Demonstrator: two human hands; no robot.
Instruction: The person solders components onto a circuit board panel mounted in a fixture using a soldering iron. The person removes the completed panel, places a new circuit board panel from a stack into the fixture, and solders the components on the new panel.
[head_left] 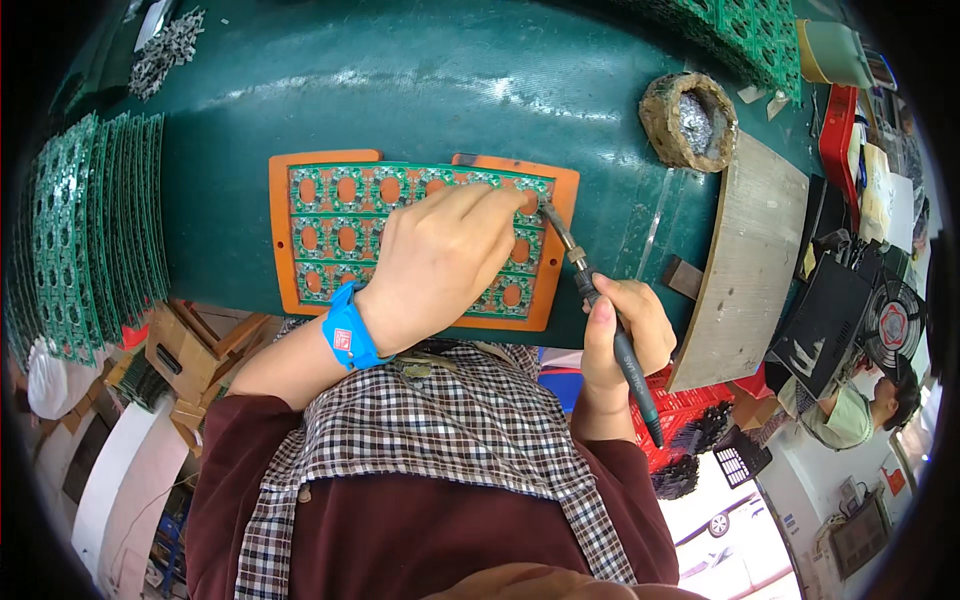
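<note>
A green panel of circuit boards with oval cut-outs lies in an orange tray-like fixture on the table before me. My left hand, with a blue band at its wrist, rests over the panel's middle. Its fingers are drawn together near the upper right boards, and whatever is between them is hidden. My right hand grips a soldering iron by its dark handle. The iron's metal end slants up-left, with the tip at the panel's upper right corner, close beside my left fingertips.
Stacked green panels stand upright at left, with more at the far right. Small grey parts are heaped far left. A crusted brown pot and a grey board sit at right, near a black fan. Another person is beyond.
</note>
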